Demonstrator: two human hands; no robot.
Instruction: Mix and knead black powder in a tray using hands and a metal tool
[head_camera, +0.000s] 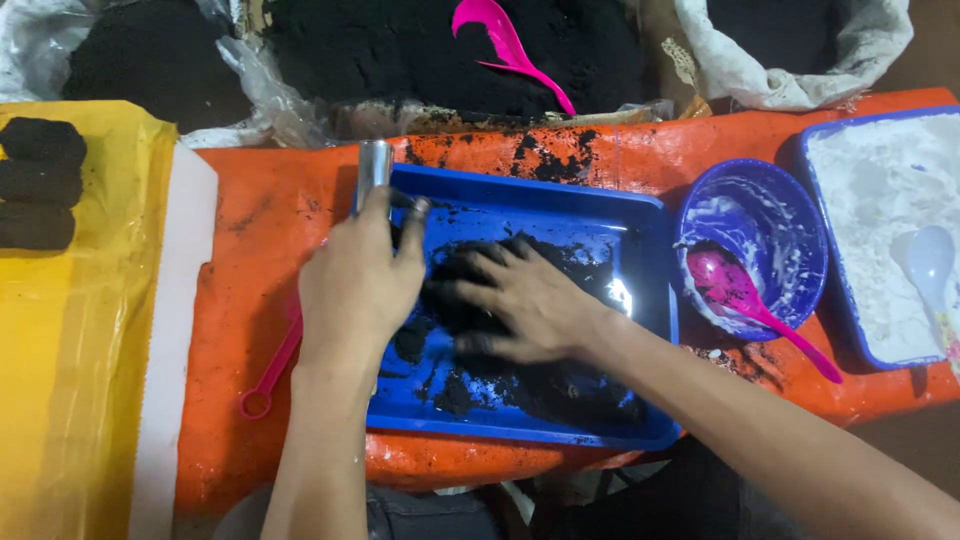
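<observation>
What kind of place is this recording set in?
Probably an informal hand workshop for pressing black powder into blocks: sacks of black powder, a blue tray of dark mix under both hands, and finished black blocks on yellow plastic.

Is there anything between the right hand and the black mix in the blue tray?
Nothing visible. The right hand lies flat on the black mix in the blue tray, fingers spread. The left hand, beside it, holds a metal tube.
</observation>
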